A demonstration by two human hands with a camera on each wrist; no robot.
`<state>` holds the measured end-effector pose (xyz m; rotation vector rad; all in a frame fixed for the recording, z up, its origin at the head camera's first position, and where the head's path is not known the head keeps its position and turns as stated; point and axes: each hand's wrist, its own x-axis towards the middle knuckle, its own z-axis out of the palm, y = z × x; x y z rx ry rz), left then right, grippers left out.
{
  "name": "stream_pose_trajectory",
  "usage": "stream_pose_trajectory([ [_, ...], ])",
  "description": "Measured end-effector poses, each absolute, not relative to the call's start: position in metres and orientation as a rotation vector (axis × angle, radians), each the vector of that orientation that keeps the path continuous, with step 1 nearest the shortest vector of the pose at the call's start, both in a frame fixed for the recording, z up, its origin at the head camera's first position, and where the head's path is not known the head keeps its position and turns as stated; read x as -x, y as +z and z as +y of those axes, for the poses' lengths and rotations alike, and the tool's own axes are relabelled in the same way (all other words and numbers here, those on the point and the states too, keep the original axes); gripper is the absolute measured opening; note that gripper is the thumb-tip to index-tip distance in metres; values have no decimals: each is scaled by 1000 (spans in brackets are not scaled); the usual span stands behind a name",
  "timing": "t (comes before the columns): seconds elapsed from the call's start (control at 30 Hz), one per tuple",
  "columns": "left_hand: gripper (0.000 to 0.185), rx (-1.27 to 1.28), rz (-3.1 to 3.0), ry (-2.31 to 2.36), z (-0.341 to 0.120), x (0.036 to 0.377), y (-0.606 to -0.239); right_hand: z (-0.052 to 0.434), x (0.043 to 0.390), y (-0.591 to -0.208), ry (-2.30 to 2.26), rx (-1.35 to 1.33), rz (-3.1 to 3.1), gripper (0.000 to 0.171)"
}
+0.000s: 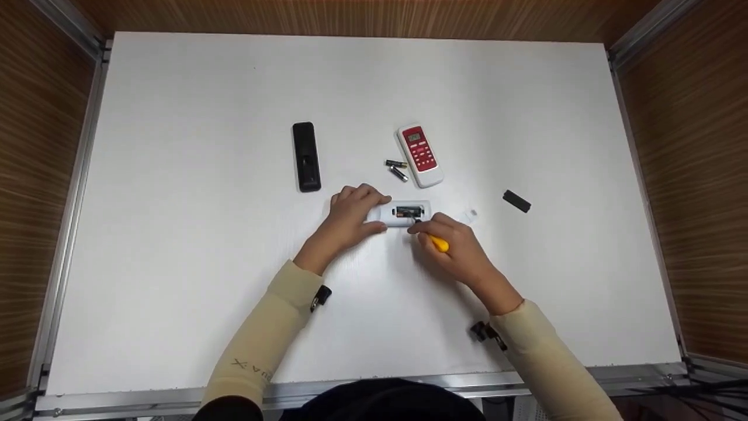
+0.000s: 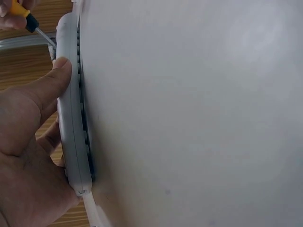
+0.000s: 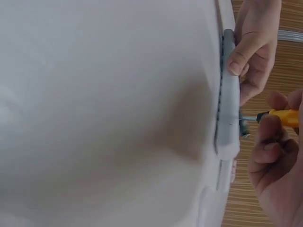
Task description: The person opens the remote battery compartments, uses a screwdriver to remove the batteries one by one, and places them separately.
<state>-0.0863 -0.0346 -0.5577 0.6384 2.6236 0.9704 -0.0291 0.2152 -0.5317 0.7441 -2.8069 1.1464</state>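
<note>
A white remote control (image 1: 384, 214) lies face down on the table, its battery compartment uncovered. Dark batteries (image 1: 408, 211) are in the compartment. My left hand (image 1: 349, 217) grips the remote's left end, thumb along the near side and fingers along the far side. In my right hand (image 1: 459, 250) is a screwdriver (image 1: 438, 242) with a yellow handle, pinched by thumb and fingers. Its metal shaft (image 2: 45, 37) points down at the compartment. The right wrist view shows a dark piece (image 3: 244, 128) sticking up beside the tip; I cannot tell whether it is a battery.
Beyond the hands lie a red and white remote (image 1: 421, 155), two loose batteries (image 1: 397, 169) and a black remote (image 1: 307, 156). A small whitish cover (image 1: 470, 216) and a black cover (image 1: 516, 201) lie to the right. Wooden panels (image 1: 362, 17) bound the white table (image 1: 204, 117).
</note>
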Motion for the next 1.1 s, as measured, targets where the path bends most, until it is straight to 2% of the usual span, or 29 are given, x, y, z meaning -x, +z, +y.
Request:
stream_pose_trajectory([
  [0.77, 53, -657, 2609, 1006, -35, 84, -557, 223, 27, -529, 1229, -676, -2763, 23],
  [1.1, 54, -640, 2608, 1003, -36, 86, -556, 227, 25, -517, 1369, -473, -2796, 12],
])
